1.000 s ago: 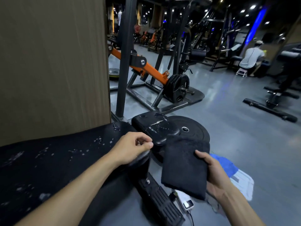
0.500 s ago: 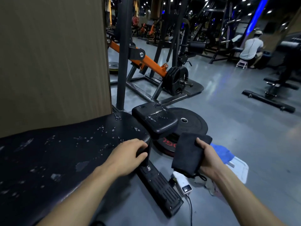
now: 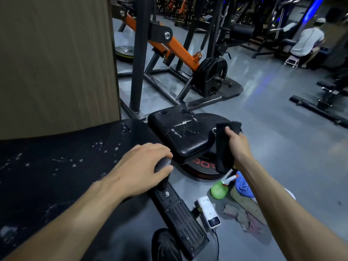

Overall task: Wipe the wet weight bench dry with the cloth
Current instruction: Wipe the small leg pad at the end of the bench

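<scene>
Fingers (image 3: 228, 129) of right hand (image 3: 236, 144) curled round black cloth (image 3: 223, 147), held off the floor at 3 o'clock of the small wet seat pad (image 3: 178, 132), apart from it. Left hand (image 3: 139, 168) wrapped over a black knob (image 3: 162, 163) at the edge of the droplet-spotted bench (image 3: 56, 166). At 5 o'clock of the knob, on the floor: green spray bottle (image 3: 219, 190), white power bank (image 3: 209, 211).

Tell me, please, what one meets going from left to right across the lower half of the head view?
Wet bench pad → left hand gripping a dark knob → small seat pad → black cloth held by the right hand.
</scene>
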`<action>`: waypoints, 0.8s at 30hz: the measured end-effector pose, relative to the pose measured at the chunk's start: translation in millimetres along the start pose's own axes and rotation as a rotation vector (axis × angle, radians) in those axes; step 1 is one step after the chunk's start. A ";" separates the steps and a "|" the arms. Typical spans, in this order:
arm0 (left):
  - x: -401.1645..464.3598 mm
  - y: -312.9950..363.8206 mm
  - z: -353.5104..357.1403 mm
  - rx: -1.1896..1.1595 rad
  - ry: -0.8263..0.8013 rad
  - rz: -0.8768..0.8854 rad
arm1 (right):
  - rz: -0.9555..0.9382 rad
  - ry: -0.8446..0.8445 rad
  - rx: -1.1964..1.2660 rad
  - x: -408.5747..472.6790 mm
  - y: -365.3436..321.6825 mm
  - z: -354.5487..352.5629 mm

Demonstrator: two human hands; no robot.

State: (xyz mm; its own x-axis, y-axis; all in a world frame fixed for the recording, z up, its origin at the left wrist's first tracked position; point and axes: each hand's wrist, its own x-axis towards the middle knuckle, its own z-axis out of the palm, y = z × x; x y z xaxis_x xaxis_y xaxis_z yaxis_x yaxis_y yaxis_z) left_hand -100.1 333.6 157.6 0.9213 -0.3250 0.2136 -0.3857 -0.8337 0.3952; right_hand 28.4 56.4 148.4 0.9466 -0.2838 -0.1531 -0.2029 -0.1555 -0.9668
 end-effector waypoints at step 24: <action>67.9 -53.5 -13.1 -0.009 0.149 -0.112 | -0.468 -0.241 -0.736 72.3 0.3 51.3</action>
State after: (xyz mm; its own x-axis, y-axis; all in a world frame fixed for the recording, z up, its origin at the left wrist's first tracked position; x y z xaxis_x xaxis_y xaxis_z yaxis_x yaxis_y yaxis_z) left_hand -17.6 362.0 162.7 0.9413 -0.1601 0.2972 -0.2820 -0.8569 0.4314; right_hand 109.6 84.4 126.5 0.9826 0.1536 0.1040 0.1854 -0.7948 -0.5779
